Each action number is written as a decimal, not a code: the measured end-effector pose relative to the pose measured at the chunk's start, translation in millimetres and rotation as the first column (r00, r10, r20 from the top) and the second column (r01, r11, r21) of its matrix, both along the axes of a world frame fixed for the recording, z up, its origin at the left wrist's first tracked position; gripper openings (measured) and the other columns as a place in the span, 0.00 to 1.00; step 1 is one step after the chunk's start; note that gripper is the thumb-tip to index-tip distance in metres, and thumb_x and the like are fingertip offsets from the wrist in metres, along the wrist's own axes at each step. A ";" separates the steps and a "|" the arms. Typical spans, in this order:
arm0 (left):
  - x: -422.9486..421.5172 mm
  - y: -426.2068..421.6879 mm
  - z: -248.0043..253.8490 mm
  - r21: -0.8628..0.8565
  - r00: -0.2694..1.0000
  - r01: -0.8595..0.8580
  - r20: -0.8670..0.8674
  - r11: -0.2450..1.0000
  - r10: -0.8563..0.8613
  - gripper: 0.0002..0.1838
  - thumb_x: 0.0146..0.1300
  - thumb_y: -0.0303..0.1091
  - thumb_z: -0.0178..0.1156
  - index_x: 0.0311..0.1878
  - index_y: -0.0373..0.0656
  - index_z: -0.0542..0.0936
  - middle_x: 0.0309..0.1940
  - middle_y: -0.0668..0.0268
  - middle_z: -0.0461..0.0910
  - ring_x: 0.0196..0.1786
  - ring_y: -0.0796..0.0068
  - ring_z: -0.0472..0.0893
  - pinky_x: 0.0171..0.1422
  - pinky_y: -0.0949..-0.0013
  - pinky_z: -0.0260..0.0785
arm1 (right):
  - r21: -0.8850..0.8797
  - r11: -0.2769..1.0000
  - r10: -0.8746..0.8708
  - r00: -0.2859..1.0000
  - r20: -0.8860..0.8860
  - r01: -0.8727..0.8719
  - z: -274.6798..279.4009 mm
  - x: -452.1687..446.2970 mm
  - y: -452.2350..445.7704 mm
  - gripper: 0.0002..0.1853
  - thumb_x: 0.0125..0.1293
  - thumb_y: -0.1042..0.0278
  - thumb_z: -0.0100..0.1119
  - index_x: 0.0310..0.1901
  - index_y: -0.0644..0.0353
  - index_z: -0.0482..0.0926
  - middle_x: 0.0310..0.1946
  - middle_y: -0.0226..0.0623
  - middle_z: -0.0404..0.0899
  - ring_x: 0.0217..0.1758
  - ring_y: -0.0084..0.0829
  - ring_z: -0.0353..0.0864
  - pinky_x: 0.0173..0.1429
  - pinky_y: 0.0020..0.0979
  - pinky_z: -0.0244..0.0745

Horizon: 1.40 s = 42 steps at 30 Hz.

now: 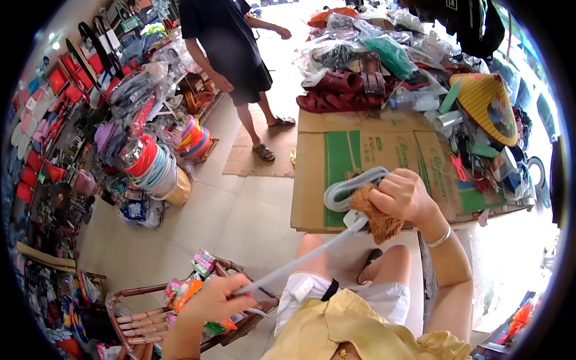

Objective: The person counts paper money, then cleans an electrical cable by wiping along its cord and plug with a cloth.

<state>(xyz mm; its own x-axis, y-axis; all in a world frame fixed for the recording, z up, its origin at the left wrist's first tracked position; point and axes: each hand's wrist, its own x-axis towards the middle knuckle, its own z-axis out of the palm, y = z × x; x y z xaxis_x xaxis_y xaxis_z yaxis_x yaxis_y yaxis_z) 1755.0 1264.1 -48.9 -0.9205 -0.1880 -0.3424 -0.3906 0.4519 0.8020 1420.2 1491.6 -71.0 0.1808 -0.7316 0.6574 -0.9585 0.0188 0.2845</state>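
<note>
The bamboo chair [144, 290] at lower left could snag the grey cable [300, 257] if its slack length, below the left hand [213, 297], swings sideways. The cable slants straight from centre right to lower left; its coil [351, 185] could spill if the right hand [401, 195], fingers closed around a brown cloth [384, 225] against it, loosens. The left fingers are clenched on the straight run, so a hard pull could drag the coil free. For room, tiled floor [207, 201] stretches left of centre; the cardboard-covered counter [309, 180] ends beside the right hand, where its front edge could catch the cloth.
</note>
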 end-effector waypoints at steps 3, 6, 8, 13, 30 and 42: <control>-11.5 -8.7 -10.4 -0.089 0.991 -0.132 -0.034 0.987 0.129 0.09 0.56 0.32 0.63 0.38 0.39 0.78 0.20 0.70 0.75 0.24 0.88 0.71 0.28 0.77 0.66 | -0.008 1.000 -0.019 1.000 0.017 0.019 1.0 7.4 -9.6 0.06 0.46 0.67 0.58 0.24 0.51 0.70 0.17 0.22 0.64 0.21 0.22 0.71 0.26 0.25 0.67; -34.4 -8.1 -12.9 -0.155 0.989 -0.122 -0.100 0.980 0.107 0.16 0.55 0.34 0.65 0.45 0.39 0.76 0.25 0.68 0.77 0.27 0.81 0.75 0.30 0.74 0.68 | -0.009 0.997 -0.080 0.997 -0.014 0.080 -5.9 15.1 -16.6 0.06 0.46 0.66 0.58 0.27 0.50 0.71 0.18 0.21 0.67 0.21 0.22 0.72 0.27 0.25 0.69; -54.9 3.7 -11.3 -0.211 0.974 -0.039 -0.224 0.977 -0.010 0.21 0.55 0.34 0.65 0.50 0.40 0.73 0.29 0.68 0.77 0.28 0.81 0.75 0.31 0.72 0.68 | 0.014 0.997 -0.079 0.997 -0.016 0.079 -5.7 33.8 -22.3 0.06 0.47 0.66 0.58 0.27 0.50 0.71 0.18 0.21 0.68 0.21 0.22 0.72 0.27 0.25 0.68; -112.3 38.0 -15.7 -0.208 0.936 0.215 -0.235 0.954 -0.262 0.18 0.57 0.34 0.63 0.48 0.40 0.72 0.29 0.69 0.74 0.29 0.82 0.71 0.32 0.71 0.65 | 0.058 0.994 -0.080 0.990 -0.118 0.087 6.3 70.1 -37.4 0.05 0.49 0.65 0.57 0.26 0.49 0.70 0.18 0.20 0.67 0.21 0.20 0.71 0.25 0.24 0.66; -13.3 -3.9 16.1 -0.026 0.990 0.118 0.083 0.993 -0.116 0.11 0.57 0.33 0.62 0.34 0.39 0.71 0.19 0.67 0.68 0.23 0.81 0.65 0.27 0.73 0.59 | 0.003 1.000 0.007 0.987 0.160 -0.007 -20.8 11.8 -1.7 0.06 0.45 0.68 0.58 0.24 0.51 0.69 0.15 0.25 0.62 0.18 0.27 0.69 0.22 0.28 0.65; -96.6 27.4 -5.0 -0.671 0.732 -0.029 -0.519 0.741 -0.442 0.38 0.51 0.33 0.67 0.64 0.41 0.60 0.41 0.55 0.78 0.33 0.61 0.79 0.38 0.65 0.69 | 0.088 0.991 -0.108 0.992 0.069 0.102 -5.8 67.0 -26.4 0.06 0.52 0.64 0.58 0.25 0.49 0.70 0.16 0.22 0.67 0.19 0.21 0.73 0.23 0.23 0.65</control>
<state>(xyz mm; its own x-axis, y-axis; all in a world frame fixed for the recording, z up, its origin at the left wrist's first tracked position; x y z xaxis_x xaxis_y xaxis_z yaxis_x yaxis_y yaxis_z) 1658.4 1291.4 -53.8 -0.9013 0.0939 0.4229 0.2472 0.9131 0.3241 1487.1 1465.2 -76.8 0.0539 -0.7970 0.6016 -0.9708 0.0993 0.2185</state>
